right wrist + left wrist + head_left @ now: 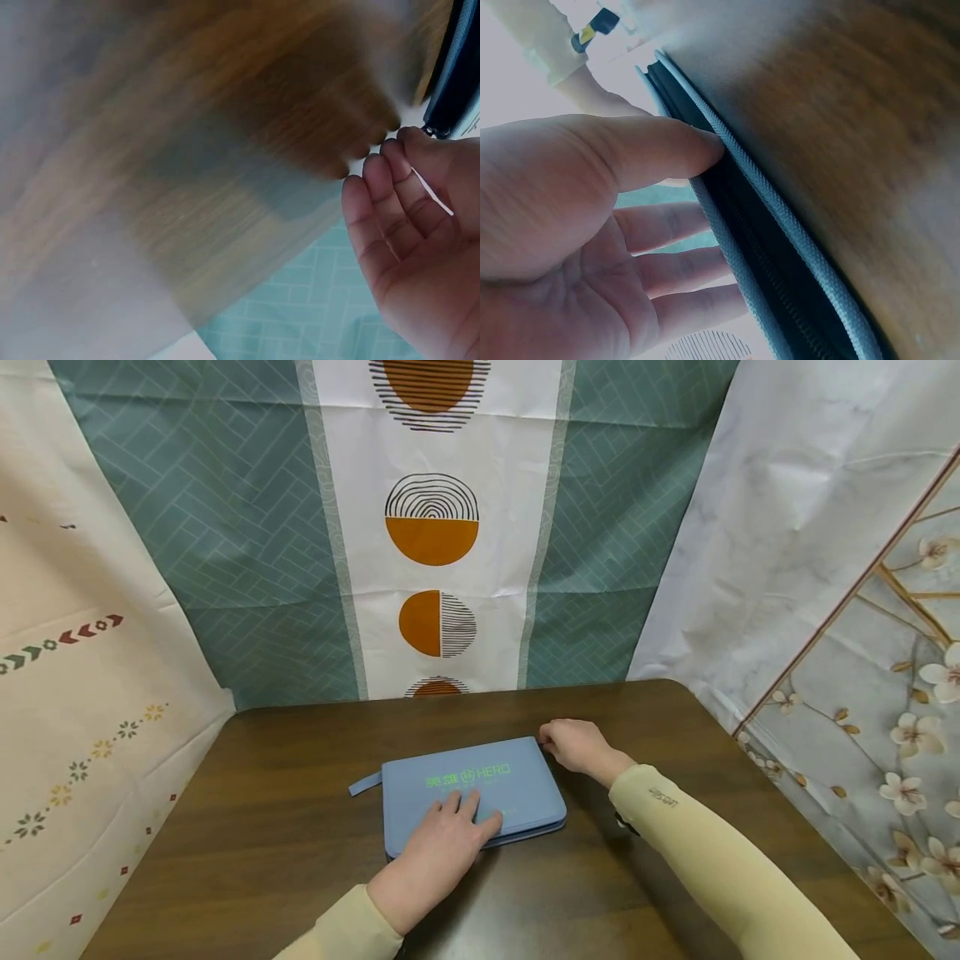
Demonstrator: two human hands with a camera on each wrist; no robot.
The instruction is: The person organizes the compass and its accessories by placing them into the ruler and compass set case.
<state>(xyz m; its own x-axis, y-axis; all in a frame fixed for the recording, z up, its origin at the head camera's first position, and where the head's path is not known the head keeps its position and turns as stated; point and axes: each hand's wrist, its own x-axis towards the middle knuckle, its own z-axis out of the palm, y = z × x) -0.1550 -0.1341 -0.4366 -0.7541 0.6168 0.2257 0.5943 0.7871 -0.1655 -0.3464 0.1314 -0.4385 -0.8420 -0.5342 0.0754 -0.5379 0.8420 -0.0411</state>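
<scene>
A blue zippered case (467, 789) with green lettering lies flat on the table, a strap loop (365, 784) sticking out at its left. My left hand (442, 847) rests on the cover with fingers spread and fairly straight. In the left wrist view, the left thumb (667, 150) touches the case's dark zippered side (739, 202). At the case's far right corner, my right hand (577, 745) pinches the zipper pull (429, 130) between thumb and forefinger; the pull is mostly hidden by the fingertips. The right hand's other fingers are bent near the tabletop.
The brown wooden table (285, 827) extends around the case on all sides. Behind it hangs a green and white patterned curtain (255, 527). Cream cloth (90, 693) borders the left, and floral cloth (862, 735) borders the right.
</scene>
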